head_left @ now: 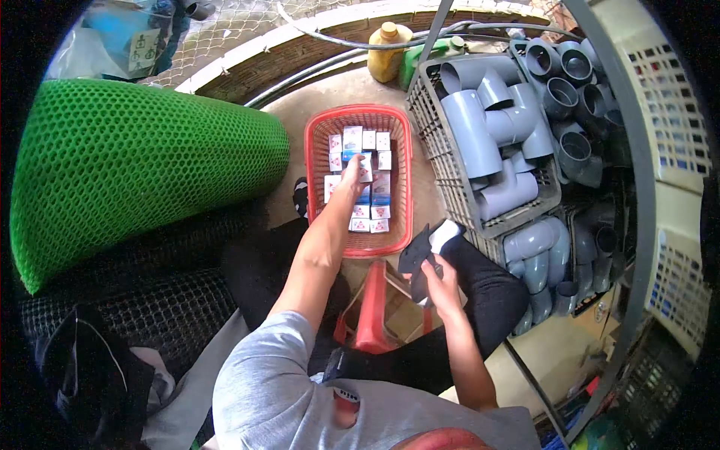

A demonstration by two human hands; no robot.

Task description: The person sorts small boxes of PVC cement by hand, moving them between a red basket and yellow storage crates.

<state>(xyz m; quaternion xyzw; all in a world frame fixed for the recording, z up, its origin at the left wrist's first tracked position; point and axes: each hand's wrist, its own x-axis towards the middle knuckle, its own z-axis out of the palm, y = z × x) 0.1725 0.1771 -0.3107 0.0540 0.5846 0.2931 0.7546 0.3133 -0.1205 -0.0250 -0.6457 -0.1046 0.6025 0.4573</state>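
A red plastic basket [313, 142] stands on the floor before me, with small white and blue boxes [381, 184] set in rows inside. My left hand [352, 176] reaches over them, its fingers closed on a small box [365, 169] near the middle. Over my right thigh, my right hand [442, 283] grips a dark flat object [415, 259] whose kind I cannot tell. A white piece [444, 235] shows just beyond that object.
A roll of green plastic mesh [150, 172] lies to the left. On the right, a dark crate [442, 154] holds grey pipe fittings [472, 135], with more fittings around it. A yellow jug [388, 56] stands behind the basket. A red stool [371, 315] is between my legs.
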